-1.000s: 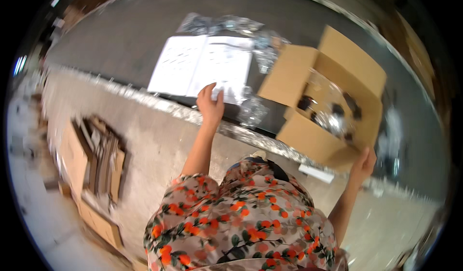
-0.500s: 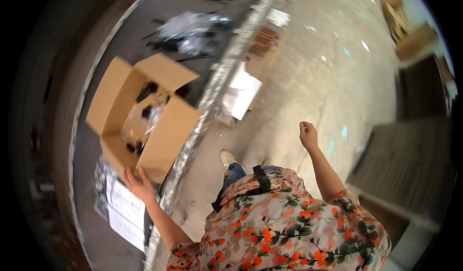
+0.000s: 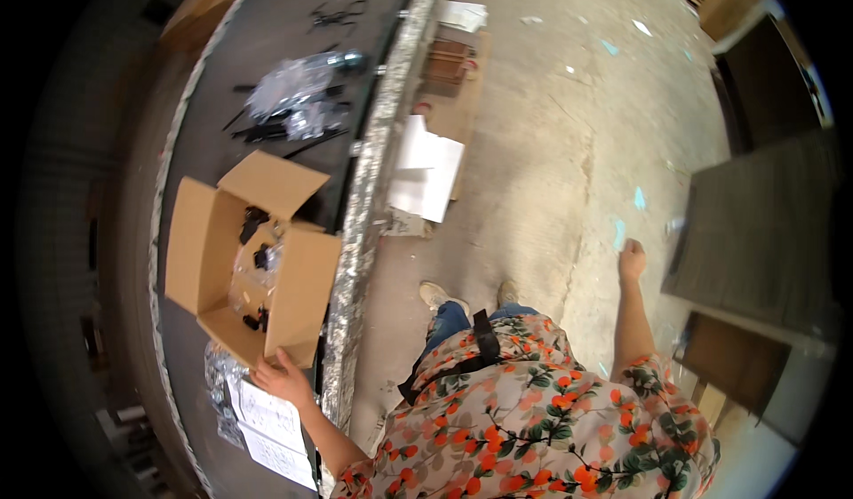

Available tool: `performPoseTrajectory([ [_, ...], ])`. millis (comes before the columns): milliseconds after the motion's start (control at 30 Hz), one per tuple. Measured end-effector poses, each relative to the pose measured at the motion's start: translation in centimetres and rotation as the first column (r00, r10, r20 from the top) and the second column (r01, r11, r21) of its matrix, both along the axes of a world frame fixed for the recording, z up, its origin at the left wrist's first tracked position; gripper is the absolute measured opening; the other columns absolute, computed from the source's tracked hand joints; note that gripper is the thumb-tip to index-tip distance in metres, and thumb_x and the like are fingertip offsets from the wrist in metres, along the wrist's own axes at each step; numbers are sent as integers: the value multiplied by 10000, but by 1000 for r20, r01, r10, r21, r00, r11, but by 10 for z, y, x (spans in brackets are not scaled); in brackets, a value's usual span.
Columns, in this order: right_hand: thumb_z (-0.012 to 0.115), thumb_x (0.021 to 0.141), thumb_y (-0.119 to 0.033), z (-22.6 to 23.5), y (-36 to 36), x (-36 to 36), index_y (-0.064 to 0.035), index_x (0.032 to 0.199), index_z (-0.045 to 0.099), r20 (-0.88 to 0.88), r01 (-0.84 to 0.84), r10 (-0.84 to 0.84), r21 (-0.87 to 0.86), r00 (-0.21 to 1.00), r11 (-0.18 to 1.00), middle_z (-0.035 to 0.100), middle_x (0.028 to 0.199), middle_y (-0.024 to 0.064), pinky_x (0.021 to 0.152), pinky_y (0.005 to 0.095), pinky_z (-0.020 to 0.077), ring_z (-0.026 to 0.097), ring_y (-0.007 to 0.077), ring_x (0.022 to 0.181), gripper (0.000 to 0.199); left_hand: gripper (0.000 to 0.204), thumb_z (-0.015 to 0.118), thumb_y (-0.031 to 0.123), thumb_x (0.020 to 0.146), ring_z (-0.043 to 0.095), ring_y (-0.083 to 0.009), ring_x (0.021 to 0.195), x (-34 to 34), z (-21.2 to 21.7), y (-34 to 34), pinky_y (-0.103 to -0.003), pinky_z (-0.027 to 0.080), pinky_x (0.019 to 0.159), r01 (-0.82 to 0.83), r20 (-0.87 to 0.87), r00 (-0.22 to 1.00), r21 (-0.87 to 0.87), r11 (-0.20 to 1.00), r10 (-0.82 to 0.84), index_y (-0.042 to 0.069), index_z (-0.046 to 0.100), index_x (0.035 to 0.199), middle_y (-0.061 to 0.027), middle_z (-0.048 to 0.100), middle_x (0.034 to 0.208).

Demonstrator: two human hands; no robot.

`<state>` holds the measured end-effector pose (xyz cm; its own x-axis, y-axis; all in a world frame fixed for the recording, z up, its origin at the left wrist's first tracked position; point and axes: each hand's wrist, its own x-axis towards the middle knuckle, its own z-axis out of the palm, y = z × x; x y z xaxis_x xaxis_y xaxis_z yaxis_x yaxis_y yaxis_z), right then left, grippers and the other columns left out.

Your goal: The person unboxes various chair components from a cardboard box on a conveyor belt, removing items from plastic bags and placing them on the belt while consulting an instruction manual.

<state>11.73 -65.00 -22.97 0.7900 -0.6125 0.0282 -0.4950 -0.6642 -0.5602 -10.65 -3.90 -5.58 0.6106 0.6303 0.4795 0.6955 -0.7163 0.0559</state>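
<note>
An open cardboard box (image 3: 304, 290) rests on a dark conveyor belt (image 3: 200, 357) to my left, its flaps folded outward. Several black parts (image 3: 254, 223) and some clear plastic lie inside it. My left hand (image 3: 286, 383) is at the box's near corner, thumb against the flap and fingers along the wall; the fingertips are partly hidden. White printed sheets (image 3: 271, 432) lie just below that hand, beside clear plastic bags (image 3: 222, 392). Out to my right, above the floor, my right hand (image 3: 632, 257) hangs closed with nothing visible in it.
Farther up the belt lie plastic-wrapped parts (image 3: 293, 90) among black rods. A metallic rail (image 3: 364, 197) edges the belt. White sheets (image 3: 426, 175) and brown pieces (image 3: 447, 61) sit on cardboard beside it. Large grey stacked panels (image 3: 755, 232) stand at the right; scraps dot the floor.
The view has shifted, so the belt and box appear lower and farther left. My left hand stays at the box's near corner. My right hand has swung farther out to the right, still closed.
</note>
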Motion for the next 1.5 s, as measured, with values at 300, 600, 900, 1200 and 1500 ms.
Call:
performPoseTrajectory([
  [300, 465, 829, -207, 18, 158, 92, 24, 987, 547, 97, -275, 258, 277, 961, 921, 592, 822, 124, 593, 272, 457, 589, 182, 701, 291, 327, 581, 250, 763, 367, -378, 1031, 9, 10, -8, -476, 251, 915, 48, 129, 990, 16, 999, -49, 20, 482, 974, -131, 491, 963],
  [600, 527, 808, -124, 167, 437, 171, 21, 912, 565, 418, -827, 753, 482, 508, 290, 581, 729, 51, 548, 226, 451, 557, 112, 602, 183, 342, 618, 258, 728, 261, -371, 1140, 6, 1, -6, -468, 206, 927, 41, 216, 976, -171, 984, -3, 30, 502, 955, -128, 479, 1017],
  [900, 603, 762, -201, 170, 586, 292, 45, 1031, 500, 270, -656, 786, 724, 556, 215, 564, 726, 61, 453, 220, 405, 547, 108, 577, 379, 341, 657, 253, 694, 252, -342, 1179, 20, 15, -12, -438, 232, 935, -77, 238, 958, -314, 946, 158, 46, 529, 934, -111, 505, 1008],
  [1200, 637, 708, -223, 155, 638, 359, 37, 756, 592, -29, -722, 868, 541, 495, 430, 564, 603, 97, 317, 242, 360, 526, 124, 439, 268, 271, 640, 145, 725, 418, -317, 1066, 53, 42, -14, -397, 326, 879, -266, 444, 790, -374, 888, 423, -13, 547, 925, -150, 526, 1011],
  [1500, 636, 679, -249, 126, 667, 325, -9, 969, 552, 490, -888, 766, 37, 416, 459, 608, 796, 157, 709, 346, 445, 577, 285, 753, 386, 159, 592, 101, 772, 460, -284, 1041, 102, 58, -3, -371, 349, 875, -245, 420, 804, -412, 878, 421, -22, 566, 869, -135, 532, 1010],
])
